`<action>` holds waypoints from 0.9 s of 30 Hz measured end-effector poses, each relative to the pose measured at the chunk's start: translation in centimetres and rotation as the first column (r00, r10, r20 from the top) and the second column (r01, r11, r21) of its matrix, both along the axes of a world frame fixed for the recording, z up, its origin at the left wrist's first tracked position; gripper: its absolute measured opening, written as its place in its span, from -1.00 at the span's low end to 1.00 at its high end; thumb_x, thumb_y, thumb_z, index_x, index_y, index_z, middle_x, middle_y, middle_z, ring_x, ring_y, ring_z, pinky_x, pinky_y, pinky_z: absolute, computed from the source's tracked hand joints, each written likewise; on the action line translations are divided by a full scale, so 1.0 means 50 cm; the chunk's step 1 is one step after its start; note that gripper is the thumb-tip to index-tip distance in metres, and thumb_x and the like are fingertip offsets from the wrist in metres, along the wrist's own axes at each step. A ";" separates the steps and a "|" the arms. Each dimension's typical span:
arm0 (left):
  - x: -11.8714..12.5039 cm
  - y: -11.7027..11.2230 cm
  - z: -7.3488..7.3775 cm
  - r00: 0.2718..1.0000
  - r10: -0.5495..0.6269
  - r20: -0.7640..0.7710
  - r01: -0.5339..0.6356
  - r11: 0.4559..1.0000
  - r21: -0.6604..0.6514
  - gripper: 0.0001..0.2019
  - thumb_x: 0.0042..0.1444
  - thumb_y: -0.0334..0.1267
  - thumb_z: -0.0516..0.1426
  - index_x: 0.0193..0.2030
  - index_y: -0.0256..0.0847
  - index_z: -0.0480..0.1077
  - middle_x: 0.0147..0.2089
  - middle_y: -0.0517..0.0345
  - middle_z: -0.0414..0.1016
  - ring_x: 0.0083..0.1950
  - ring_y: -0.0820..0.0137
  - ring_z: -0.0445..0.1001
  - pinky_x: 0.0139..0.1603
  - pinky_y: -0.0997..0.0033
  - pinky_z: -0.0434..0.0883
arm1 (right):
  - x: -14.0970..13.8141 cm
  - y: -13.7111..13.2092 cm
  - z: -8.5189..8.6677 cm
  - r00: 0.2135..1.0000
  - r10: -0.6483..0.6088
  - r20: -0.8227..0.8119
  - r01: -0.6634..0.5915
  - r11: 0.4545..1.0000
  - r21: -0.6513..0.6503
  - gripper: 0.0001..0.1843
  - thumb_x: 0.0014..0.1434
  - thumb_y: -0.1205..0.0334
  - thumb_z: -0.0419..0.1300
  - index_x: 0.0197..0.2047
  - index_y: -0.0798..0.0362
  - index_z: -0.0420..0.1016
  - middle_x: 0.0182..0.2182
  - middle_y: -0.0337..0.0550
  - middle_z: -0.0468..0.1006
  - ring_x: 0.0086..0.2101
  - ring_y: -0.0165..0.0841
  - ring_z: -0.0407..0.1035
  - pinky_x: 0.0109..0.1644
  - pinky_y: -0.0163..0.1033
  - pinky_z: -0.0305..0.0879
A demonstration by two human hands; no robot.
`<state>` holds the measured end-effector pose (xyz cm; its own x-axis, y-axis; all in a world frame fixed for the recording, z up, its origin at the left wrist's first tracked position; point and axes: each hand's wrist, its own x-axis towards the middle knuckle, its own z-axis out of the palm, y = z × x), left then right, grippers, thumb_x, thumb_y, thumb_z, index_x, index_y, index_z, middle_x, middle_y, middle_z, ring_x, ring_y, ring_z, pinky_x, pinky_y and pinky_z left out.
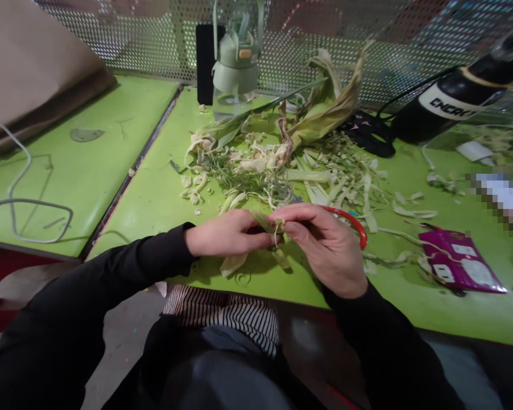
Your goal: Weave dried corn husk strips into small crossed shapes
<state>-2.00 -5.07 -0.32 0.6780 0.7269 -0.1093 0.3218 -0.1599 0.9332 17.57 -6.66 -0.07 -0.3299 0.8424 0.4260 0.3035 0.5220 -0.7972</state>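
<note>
My left hand (pixel 228 232) and my right hand (pixel 325 242) meet over the front of the green table (pixel 154 193). Both pinch a thin pale green husk strip (pixel 270 223) between their fingertips. Just behind my right hand lie red-handled scissors (pixel 351 221), partly hidden by the fingers. A pile of husk scraps and strips (pixel 273 165) covers the table beyond my hands, with whole corn husks (pixel 325 114) standing up at the back. A loose husk piece (pixel 233 263) lies under my left wrist.
A pale green water bottle (pixel 236 62) and a black phone-like slab (pixel 205 62) stand at the back. A black bottle (pixel 457 102) lies at the right. A purple packet (pixel 459 262) rests at the front right. A grey cable (pixel 21 199) loops on the left table.
</note>
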 end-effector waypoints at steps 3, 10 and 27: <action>-0.002 0.003 0.007 0.997 0.008 0.080 0.003 0.991 -0.136 -0.72 0.27 -0.11 0.11 -0.24 -0.32 0.46 -0.42 0.21 0.39 -0.41 0.52 0.32 -0.38 0.52 0.34 | -0.001 -0.001 -0.007 0.990 -0.020 -0.138 0.016 0.999 -0.028 -0.94 0.29 0.19 0.25 -0.22 -0.05 0.55 -0.13 -0.20 0.66 -0.35 -0.45 0.54 -0.27 -0.29 0.52; 0.002 0.005 0.030 0.984 0.105 0.146 -0.039 0.917 -0.397 -0.77 0.24 -0.23 0.17 -0.39 -0.34 0.44 -0.52 0.27 0.36 -0.48 0.58 0.32 -0.41 0.55 0.31 | 0.002 -0.004 -0.011 0.990 -0.059 -0.128 0.057 0.998 -0.021 -0.90 0.28 0.13 0.27 -0.20 -0.05 0.53 -0.40 -0.30 0.59 -0.50 -0.48 0.45 -0.44 -0.35 0.41; 0.004 0.006 0.028 0.986 0.143 0.087 -0.086 0.878 -0.471 -0.76 0.22 -0.26 0.19 -0.45 -0.34 0.42 -0.53 0.27 0.37 -0.50 0.59 0.33 -0.41 0.54 0.31 | 0.016 0.006 -0.017 0.984 -0.163 0.065 0.147 0.969 0.200 -0.67 0.25 0.26 0.29 0.08 -0.15 0.53 -0.10 -0.16 0.64 -0.34 -0.36 0.53 -0.29 -0.19 0.53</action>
<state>-1.79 -4.76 1.11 0.6217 0.6852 -0.3795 0.1967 0.3324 0.9224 18.38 -6.34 -0.90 -0.2417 0.7898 0.5638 0.4521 0.6058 -0.6547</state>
